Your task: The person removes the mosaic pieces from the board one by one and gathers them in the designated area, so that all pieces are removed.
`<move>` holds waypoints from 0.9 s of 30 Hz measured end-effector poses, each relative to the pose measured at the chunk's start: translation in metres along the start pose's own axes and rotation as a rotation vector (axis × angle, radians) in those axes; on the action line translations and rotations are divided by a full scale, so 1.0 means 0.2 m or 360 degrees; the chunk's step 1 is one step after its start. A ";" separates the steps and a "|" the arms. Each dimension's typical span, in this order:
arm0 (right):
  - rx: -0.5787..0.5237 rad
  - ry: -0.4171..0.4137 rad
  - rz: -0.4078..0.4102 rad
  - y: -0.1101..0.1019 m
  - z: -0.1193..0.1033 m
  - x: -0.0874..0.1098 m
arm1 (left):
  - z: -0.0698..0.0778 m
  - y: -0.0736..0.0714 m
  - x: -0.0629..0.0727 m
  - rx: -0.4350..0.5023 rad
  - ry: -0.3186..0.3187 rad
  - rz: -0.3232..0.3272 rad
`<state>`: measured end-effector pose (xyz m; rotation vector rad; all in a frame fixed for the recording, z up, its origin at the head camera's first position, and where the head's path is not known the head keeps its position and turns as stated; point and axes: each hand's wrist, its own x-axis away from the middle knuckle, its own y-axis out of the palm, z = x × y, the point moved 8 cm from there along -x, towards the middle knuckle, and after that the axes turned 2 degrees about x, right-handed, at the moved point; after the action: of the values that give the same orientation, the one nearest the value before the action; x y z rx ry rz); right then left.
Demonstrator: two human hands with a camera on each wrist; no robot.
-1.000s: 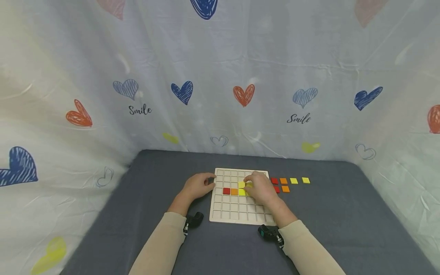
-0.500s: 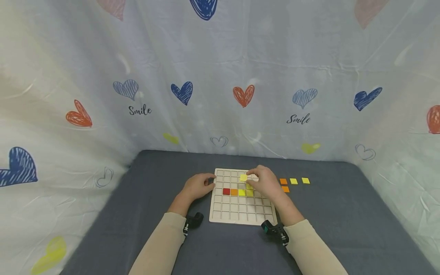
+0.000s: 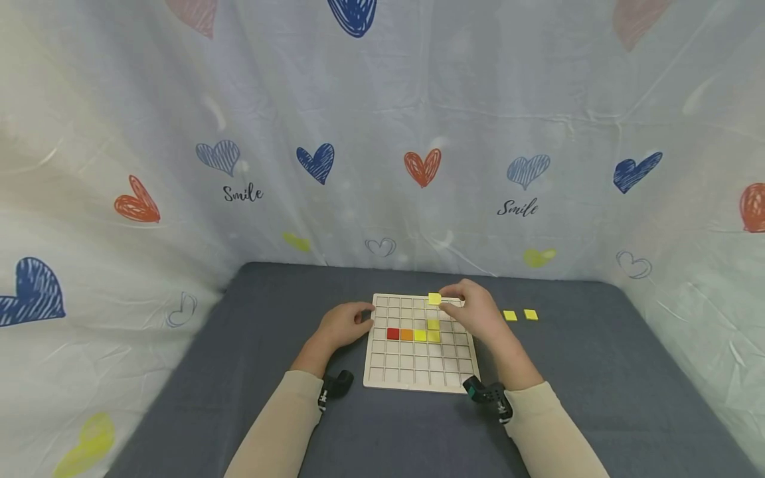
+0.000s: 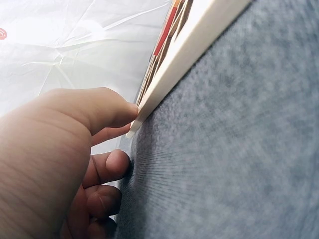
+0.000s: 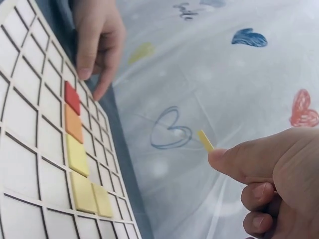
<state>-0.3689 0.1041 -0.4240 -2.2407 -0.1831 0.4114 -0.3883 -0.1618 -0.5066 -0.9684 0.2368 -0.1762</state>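
A square wooden grid board lies on the dark cloth. In one row of it sit a red tile, an orange tile and two yellow tiles, with another yellow tile just behind the rightmost. My right hand pinches a loose yellow tile by its edge between thumb and forefinger, raised over the board's back edge. At the board's left edge, the thumb and forefinger of my left hand touch the rim, and its other fingers hang loosely curled.
Two yellow tiles lie on the dark tablecloth right of the board. My right hand and forearm cover the area beside the board's right edge. A white curtain printed with hearts surrounds the table at the back and sides.
My right hand has lifted the yellow tile off the grid and carried it back and to the right. Red and orange tiles beside the board are now hidden behind it. My left hand stays put.
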 end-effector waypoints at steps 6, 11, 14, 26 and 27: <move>-0.0035 0.0058 0.0034 -0.08 0.03 0.00 | 0.00 0.00 0.00 -0.0003 -0.0003 0.0000; -0.0056 0.0112 0.0059 -0.15 0.06 0.03 | -0.01 0.00 0.00 -0.0018 -0.0009 0.0003; -0.0075 0.0140 0.0068 -0.19 0.07 0.03 | -0.01 0.00 0.00 -0.0012 -0.0009 0.0007; -0.0132 0.0226 0.0076 -0.34 0.20 0.07 | 0.00 0.00 0.00 -0.0011 -0.0007 0.0001; -0.0137 0.0231 0.0073 -0.35 0.21 0.07 | -0.01 0.00 0.00 -0.0012 -0.0006 0.0001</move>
<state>-0.3694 0.1824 -0.3986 -2.3525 -0.0741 0.2681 -0.3892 -0.1623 -0.5073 -0.9763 0.2345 -0.1729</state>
